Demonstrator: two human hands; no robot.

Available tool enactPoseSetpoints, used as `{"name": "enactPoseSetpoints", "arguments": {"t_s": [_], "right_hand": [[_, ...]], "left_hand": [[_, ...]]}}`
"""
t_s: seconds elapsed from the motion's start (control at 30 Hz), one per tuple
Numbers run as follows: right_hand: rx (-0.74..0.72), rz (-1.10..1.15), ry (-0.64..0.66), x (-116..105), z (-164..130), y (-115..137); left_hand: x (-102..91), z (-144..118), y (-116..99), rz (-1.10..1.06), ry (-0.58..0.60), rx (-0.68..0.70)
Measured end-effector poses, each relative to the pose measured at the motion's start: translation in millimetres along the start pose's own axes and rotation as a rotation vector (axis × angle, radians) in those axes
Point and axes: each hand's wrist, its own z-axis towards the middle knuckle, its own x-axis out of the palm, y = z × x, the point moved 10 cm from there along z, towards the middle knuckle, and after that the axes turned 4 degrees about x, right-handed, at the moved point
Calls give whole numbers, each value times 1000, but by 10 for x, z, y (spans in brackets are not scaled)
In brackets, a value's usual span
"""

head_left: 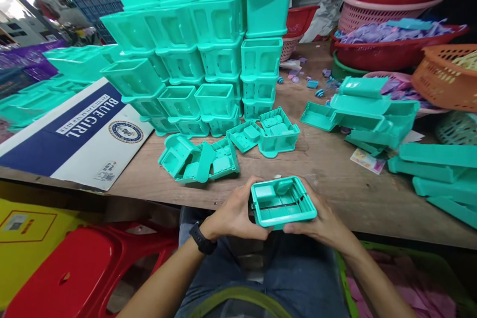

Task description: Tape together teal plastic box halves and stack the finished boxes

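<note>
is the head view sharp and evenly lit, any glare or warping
Head view: sharp on both hands, left hand and right hand, around the teal tray; glare at the top left and on the stacked teal boxes; wide-angle bending at the edges.

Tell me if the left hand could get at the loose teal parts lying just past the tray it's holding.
Probably yes: the loose teal parts lie just beyond the left hand with bare table between, though it grips the teal tray now.

Cardboard box [74, 134] flat on my bench [328, 169]: "BLUE GIRL" in white on the blue band, smaller line beside it unreadable. Round seal and the small card [367, 160] too small to read.
</note>
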Motion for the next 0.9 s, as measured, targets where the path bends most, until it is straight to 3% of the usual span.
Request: {"name": "enactPoseSetpoints", "arguments": {"t_s": [0.07, 0.13, 0.23, 0.33, 0.6, 0.73, 0.9], "right_hand": [[-8, 122, -37, 31, -4, 39], [-1, 202, -181, -13, -14, 71], [59, 186, -455, -118, -82, 94], [73, 119, -587, -169, -138, 172], [62, -16, -521, -145, -104, 239], [66, 27, -554, -177, -137, 178], [88, 112, -504, -149, -122, 99]], "left_hand": [[8, 3, -16, -4, 7, 8], [16, 5, -32, -5, 8, 16], [29, 5, -45, -11, 2, 38], [64, 4, -45, -15, -7, 58], [149, 22, -29, -110, -98, 62], [142, 24, -37, -72, -110, 82], [81, 26, 28, -32, -156, 0]]}}
